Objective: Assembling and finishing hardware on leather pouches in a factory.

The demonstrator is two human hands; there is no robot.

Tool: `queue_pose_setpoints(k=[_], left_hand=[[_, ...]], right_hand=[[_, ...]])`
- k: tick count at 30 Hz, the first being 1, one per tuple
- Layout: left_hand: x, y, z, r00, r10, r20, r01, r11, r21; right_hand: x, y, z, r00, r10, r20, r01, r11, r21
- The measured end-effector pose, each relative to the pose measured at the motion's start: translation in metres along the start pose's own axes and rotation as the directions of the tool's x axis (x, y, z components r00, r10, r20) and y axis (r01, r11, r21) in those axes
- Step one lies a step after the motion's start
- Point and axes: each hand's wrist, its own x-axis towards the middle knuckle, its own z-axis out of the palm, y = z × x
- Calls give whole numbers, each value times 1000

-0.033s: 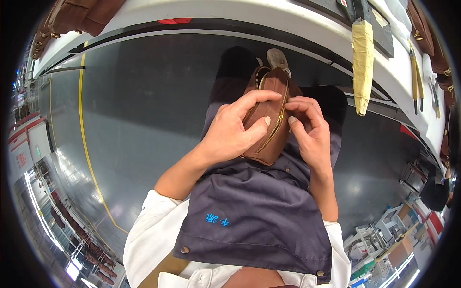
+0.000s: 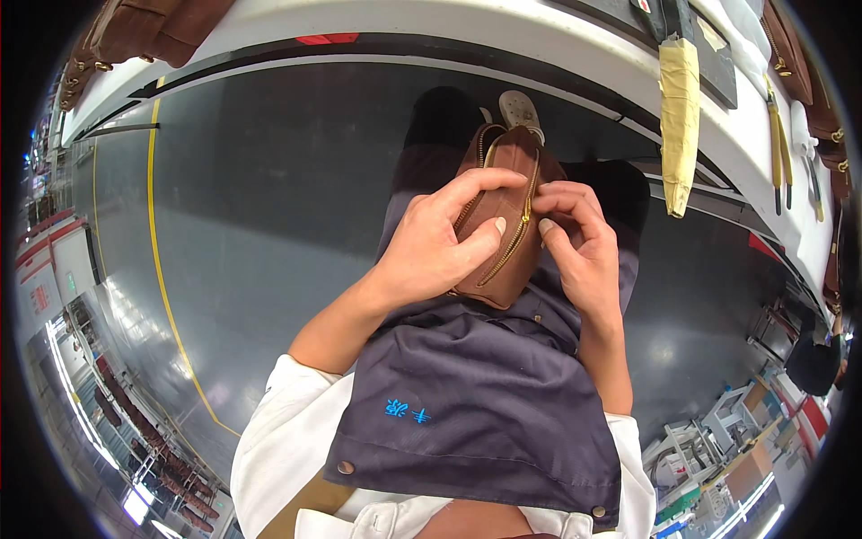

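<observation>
A brown leather pouch-like bag (image 2: 505, 289) rests on my lap, over the dark apron (image 2: 485, 404). A brass-toothed zipper (image 2: 508, 255) runs down its upper face, with a gold pull (image 2: 527, 216) near the middle. Another zipper (image 2: 486, 144) curves along the bag's far left edge. My left hand (image 2: 429, 238) holds the bag from the left, index finger and thumb bent over the leather; its other fingers are hidden. On the right, my right hand (image 2: 584, 251) has its fingers curled against the bag beside the zipper, its thumb close to the pull.
A white-edged table (image 2: 431, 45) arcs across the far side. Over its right edge sticks out a strip wrapped in yellow tape (image 2: 678, 126); tweezers (image 2: 778, 153) lie farther right. More brown bags (image 2: 162, 27) sit at the far left. Grey floor (image 2: 269, 180) surrounds my legs.
</observation>
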Motion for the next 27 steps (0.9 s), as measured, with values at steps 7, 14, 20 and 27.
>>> queue_pose_setpoints(k=[7, 14, 20, 27], left_hand=[[3, -8, 4, 998, 36, -60, -35, 999, 17], [2, -6, 4, 999, 19, -50, -18, 1000, 21], [0, 2, 1, 998, -59, 33, 60, 998, -26], [2, -5, 2, 998, 33, -57, -35, 999, -35]], right_hand=[[1, 3, -1, 998, 21, 58, -24, 999, 46], [2, -2, -1, 996, 73, 60, -76, 995, 59], [2, 5, -10, 995, 42, 93, -58, 983, 172], [1, 9, -10, 997, 56, 53, -69, 955, 287]])
